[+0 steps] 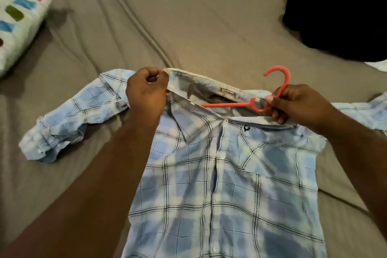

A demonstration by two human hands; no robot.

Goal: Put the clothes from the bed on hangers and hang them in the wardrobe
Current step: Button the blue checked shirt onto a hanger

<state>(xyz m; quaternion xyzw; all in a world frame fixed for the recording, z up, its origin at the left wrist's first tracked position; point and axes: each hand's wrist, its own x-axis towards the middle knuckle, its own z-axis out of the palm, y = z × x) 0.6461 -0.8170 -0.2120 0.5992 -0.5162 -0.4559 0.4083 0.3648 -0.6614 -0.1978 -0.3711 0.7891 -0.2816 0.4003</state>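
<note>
With the plaid shirt (209, 174) laid mid-frame on the bed (188, 16), its collar (201, 85) pinched by the left grip (146, 90) and the pink hanger (279, 81) clasped by the right grip (297, 102), the hanger could be snagged if forced through the narrow neck.

The shirt (219, 184) runs off the bottom edge, one sleeve off the side. Inside its collar the hanger (226, 104) is mostly hidden; the label (228, 91) there is too blurred to read.
</note>
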